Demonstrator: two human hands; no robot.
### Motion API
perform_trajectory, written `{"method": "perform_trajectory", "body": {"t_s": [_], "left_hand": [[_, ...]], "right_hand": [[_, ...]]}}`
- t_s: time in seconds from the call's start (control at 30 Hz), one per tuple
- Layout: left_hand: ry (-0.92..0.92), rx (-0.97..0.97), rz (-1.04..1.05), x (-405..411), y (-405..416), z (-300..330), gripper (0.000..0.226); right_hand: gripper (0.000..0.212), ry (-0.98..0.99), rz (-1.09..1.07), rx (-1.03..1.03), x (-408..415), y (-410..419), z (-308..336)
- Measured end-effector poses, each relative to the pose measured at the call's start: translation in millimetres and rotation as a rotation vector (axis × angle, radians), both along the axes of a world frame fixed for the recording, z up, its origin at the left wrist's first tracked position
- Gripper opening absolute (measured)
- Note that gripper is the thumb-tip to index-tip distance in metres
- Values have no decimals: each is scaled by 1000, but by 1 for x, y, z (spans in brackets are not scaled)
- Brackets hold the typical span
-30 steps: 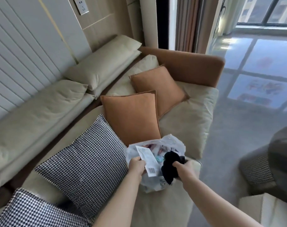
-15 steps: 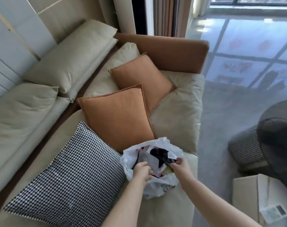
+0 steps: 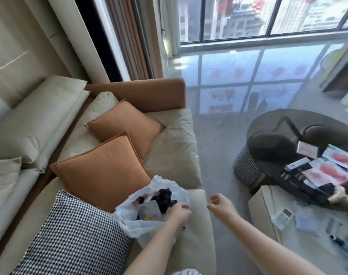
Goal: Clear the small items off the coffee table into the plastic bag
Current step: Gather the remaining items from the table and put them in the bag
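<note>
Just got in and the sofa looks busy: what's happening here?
A person is filling a plastic bag that sits on the sofa. The left hand holds the bag's rim; a black item lies inside. The right hand hangs empty beside it. Small items wait on the coffee table.

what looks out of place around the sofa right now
A white plastic bag stuffed with dark cloth and packets sits open on the sofa seat, held at its rim by the left hand. Nothing looks spilled.
</note>
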State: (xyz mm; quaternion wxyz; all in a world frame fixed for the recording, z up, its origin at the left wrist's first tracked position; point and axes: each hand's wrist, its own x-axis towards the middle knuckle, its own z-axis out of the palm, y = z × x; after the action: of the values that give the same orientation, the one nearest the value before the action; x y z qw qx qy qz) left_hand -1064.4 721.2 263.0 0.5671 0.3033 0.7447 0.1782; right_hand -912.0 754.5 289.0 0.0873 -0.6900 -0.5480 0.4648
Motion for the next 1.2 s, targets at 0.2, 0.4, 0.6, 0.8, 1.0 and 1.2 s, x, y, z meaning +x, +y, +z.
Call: {"method": "perform_trajectory", "body": {"t_s": [0.2, 0.4, 0.6, 0.8, 1.0, 1.2], "left_hand": [[173, 135, -447, 94, -14, 14, 36], [239, 239, -697, 205, -68, 28, 27], [282, 317, -925, 316, -135, 32, 29], [220, 290, -1153, 414, -183, 28, 26], [213, 206, -1370, 497, -216, 8, 25], [232, 159, -1601, 559, -234, -27, 25]], "right_hand": [[33, -223, 81, 98, 93, -52, 14], [31, -275, -30, 151, 196, -133, 14], [31, -323, -195, 127, 297, -229, 5], [32, -326, -441, 28, 388, -314, -3], [22, -304, -753, -63, 454, -381, -17], [21, -242, -1101, -167, 493, -431, -42]]}}
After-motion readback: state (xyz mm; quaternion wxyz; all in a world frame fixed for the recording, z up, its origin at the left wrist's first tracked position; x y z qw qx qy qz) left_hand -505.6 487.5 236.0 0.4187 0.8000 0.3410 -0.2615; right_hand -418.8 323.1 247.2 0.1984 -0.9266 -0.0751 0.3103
